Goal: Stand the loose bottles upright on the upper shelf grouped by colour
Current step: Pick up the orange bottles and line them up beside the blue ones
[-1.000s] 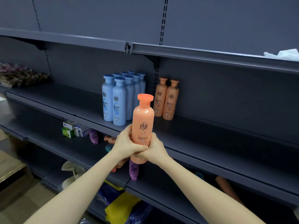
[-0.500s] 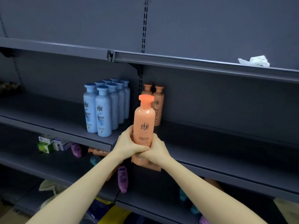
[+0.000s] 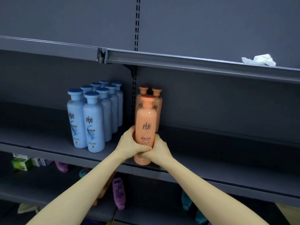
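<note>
Held bottle (image 3: 146,120) before bottle pair (image 3: 159,114), bottle cluster (image 3: 97,117) to left

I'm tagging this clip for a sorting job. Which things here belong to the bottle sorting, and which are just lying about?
Job: orange bottle gripped by left hand and right hand; orange pair behind it; blue bottles; shelf; purple bottle and teal bottles lying below.
Lying about: crumpled white paper, top right; green boxes, lower left.
</note>
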{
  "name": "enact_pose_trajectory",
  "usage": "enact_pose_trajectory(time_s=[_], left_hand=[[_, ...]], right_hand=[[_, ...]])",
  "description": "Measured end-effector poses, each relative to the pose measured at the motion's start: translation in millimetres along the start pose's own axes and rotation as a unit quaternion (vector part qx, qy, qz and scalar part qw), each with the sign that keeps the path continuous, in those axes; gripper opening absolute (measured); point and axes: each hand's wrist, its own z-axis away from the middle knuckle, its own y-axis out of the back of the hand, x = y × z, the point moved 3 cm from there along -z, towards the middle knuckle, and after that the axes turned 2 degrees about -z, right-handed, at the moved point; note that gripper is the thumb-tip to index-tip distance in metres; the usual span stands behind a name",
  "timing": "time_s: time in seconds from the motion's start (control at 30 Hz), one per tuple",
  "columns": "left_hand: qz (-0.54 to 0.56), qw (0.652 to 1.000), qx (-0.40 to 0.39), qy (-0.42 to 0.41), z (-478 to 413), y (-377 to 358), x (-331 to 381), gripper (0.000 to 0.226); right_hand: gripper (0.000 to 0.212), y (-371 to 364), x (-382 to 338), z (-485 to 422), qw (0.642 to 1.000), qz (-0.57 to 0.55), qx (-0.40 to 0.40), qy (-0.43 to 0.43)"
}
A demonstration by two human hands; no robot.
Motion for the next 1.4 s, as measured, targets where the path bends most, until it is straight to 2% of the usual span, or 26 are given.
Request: enact_pose_trajectory(time_s=[0.13, 0.77, 1.4], left_hand=[[0.002, 1.000, -0.011, 0.001, -19, 4, -11, 0.076], [0.038, 0.997, -0.070, 0.006, -85, 12, -39, 0.073], [0.054, 0.998, -0.034, -0.019, -118, 23, -50, 0.079]], right_hand=[[0.064, -7, 2, -17, 1.000, -0.002, 0.005, -0.009], [0.078, -27, 18, -85, 0.999, 0.002, 0.043, -0.030], [0.074, -35, 10, -128, 0.997, -0.035, 0.073, 0.018]])
